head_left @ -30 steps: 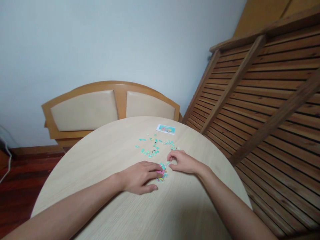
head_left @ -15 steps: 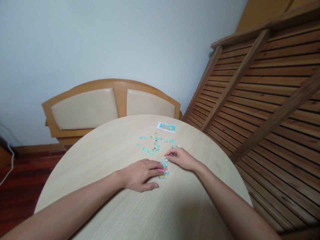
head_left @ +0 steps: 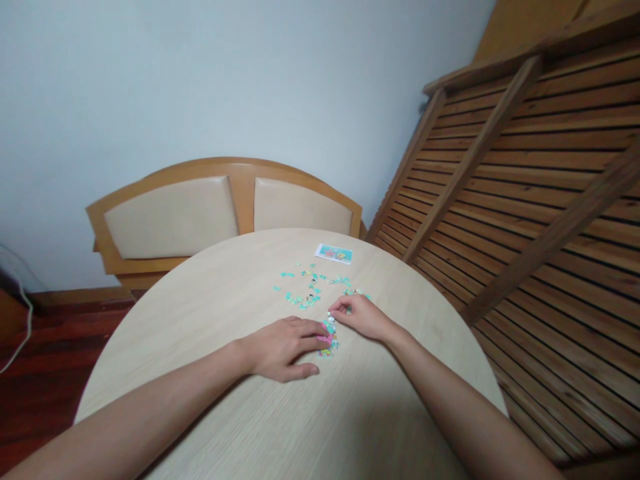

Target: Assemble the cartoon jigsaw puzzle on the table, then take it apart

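A partly joined jigsaw puzzle, pink, yellow and teal, lies on the round wooden table. My left hand rests flat on it from the left, fingers stretched over the pink part and thumb apart, hiding some of it. At the puzzle's far end my right hand is closed in a pinch on a small pale puzzle piece, mostly covered by the fingertips. Loose teal puzzle pieces are scattered beyond both hands, a few of them just behind my right hand.
Farther back on the table lies a small picture card with a teal scene. Behind the table stands a padded wooden headboard against the wall. A slatted wooden panel leans on the right.
My right hand stays pinched at the puzzle's far end, with only a slight shift of the fingertips. My left hand keeps its place; the whole view has moved a little.
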Motion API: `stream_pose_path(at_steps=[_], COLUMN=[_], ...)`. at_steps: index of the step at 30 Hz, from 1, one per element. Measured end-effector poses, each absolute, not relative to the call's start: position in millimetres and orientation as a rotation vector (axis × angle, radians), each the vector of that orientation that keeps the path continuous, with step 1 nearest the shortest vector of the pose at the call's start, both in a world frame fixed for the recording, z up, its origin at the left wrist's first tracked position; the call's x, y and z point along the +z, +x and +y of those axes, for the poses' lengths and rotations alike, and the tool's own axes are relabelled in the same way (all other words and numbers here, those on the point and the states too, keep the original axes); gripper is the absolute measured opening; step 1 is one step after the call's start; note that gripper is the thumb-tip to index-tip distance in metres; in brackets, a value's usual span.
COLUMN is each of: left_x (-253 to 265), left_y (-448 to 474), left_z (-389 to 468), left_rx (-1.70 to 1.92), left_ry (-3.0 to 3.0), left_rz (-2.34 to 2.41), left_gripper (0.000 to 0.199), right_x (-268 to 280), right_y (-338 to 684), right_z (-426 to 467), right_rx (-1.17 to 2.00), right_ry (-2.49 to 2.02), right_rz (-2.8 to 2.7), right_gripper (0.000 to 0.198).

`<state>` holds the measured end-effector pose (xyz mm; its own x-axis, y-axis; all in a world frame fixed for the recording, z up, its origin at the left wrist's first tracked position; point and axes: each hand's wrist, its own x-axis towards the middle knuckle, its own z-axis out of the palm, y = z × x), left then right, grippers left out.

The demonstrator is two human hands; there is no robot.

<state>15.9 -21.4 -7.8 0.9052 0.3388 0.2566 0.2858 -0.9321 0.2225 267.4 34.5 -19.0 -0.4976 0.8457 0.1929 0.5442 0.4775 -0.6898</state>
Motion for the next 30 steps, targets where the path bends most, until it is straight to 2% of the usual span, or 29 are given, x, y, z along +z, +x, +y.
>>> stream_pose_path(at_steps=[20,30], left_x=[-9,-4], left_y=[17,18], left_z=[-20,-21], left_rx=[0.468,0.476], left_ry=[2.889,2.874], left_rz=[0.486,0.551], left_gripper=[0.044,0.032], right_x=[-6,-9], right_y=[282,336], right_z=[36,54], right_rx=[0.363,0.460], right_ry=[-1.159,-1.319], right_rz=[-2.381,-2.277], right_gripper=[0.014,0.021])
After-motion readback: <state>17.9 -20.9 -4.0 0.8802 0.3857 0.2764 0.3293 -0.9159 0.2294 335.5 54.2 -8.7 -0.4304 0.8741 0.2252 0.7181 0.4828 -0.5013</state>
